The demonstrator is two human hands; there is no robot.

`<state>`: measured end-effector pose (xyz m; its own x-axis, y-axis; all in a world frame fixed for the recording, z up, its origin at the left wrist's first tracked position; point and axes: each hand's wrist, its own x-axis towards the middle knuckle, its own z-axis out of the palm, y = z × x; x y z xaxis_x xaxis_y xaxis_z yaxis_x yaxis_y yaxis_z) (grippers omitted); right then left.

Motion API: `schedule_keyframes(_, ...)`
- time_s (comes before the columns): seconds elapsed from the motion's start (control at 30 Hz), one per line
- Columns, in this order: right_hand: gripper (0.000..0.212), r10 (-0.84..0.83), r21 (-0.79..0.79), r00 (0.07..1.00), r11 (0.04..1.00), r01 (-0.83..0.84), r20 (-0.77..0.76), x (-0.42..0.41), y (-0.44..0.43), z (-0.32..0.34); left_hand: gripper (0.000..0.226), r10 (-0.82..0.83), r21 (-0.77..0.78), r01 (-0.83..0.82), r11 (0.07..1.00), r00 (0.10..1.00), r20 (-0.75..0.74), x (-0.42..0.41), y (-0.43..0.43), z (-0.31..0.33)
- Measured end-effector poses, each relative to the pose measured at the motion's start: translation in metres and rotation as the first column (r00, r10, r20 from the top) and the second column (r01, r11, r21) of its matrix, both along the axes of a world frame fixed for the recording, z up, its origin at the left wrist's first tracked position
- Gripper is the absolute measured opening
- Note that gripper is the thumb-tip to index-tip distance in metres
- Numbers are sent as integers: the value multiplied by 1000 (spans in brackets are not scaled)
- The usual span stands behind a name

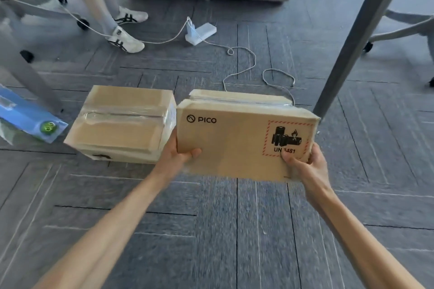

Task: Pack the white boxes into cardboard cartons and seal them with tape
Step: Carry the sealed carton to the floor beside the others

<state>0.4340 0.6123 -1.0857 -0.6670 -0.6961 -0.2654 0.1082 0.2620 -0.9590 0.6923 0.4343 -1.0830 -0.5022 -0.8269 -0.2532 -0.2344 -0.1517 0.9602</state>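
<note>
Single head-worn wide-angle view, looking forward and steeply down at the grey carpet-tile floor (234, 230). Both bare forearms come in from the bottom edge. The left hand (178, 153) and right hand (311, 166) are mid-frame, close to the lens, holding the tan cardboard carton with black PICO print (234, 141). The upper frame reaches farther across the floor: grey metal table leg (352, 37), white power strip (203, 31), another person's white sneakers (128, 41).

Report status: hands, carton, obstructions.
Both gripping: left hand and right hand on the ends of the taped carton. A second carton, also taped, close on its left. A white cable just behind.
</note>
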Motion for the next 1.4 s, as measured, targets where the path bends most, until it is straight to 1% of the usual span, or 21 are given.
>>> schedule_keyframes(0.07, 65, 1, -29, 1000, 1000, -2, -26, -8, -12, -40, 67, -9, -23, 9, 1000, 1000, -19, -8, -13, -45)
schedule_keyframes(0.13, 62, 11, -62, 998, 998, -15, -55, -14, -26, -72, 65, 16, -38, -17, 999, 999, -37, -12, -22, -81)
schedule_keyframes(0.23, 65, 39, -81, 996, 996, -45, -75, -13, -39, -108, 63, 64, -59, -64, 996, 998, -11, -6, -28, -116)
schedule_keyframes(0.4, 63, 67, 8, 997, 998, -67, -42, 4, -31, -158, 70, 13, -91, 2, 996, 986, 165, 10, -25, -142)
schedule_keyframes(0.57, 62, 184, 133, 976, 977, -168, -118, 8, -29, -181, 58, 176, -101, -159, 982, 966, 188, 17, -20, -167)
schedule_keyframes(0.63, 61, 217, 188, 963, 964, -186, -160, 7, -32, -191, 49, 213, -98, -196, 976, 952, 218, 19, -18, -177)
schedule_keyframes(0.73, 57, 236, 229, 949, 955, -187, -210, 9, -43, -197, 43, 255, -93, -239, 966, 935, 245, 24, -23, -187)
schedule_keyframes(0.83, 57, 241, 233, 937, 955, -183, -252, 16, -57, -192, 42, 253, -124, -227, 966, 931, 265, 28, -37, -181)
schedule_keyframes(0.93, 69, 233, 215, 942, 960, -182, -243, 19, -62, -190, 44, 217, -148, -181, 972, 931, 293, 32, -45, -180)
schedule_keyframes(1.03, 74, 232, 206, 947, 960, -187, -223, 16, -56, -189, 51, 165, -150, -127, 981, 947, 274, 37, -46, -176)
schedule_keyframes(1.17, 65, 233, 204, 940, 961, -184, -249, 11, -47, -183, 59, 91, -128, -57, 990, 955, 282, 47, -48, -173)
schedule_keyframes(1.23, 57, 218, 184, 937, 968, -171, -274, 13, -44, -176, 69, 76, -133, -35, 990, 946, 315, 50, -44, -166)
schedule_keyframes(1.3, 54, 197, 172, 931, 974, -149, -306, 18, -41, -171, 79, 80, -173, -16, 985, 927, 367, 51, -39, -160)
schedule_keyframes(1.4, 50, 174, 173, 928, 977, -122, -330, 24, -37, -173, 73, 85, -214, 3, 977, 913, 400, 53, -34, -158)
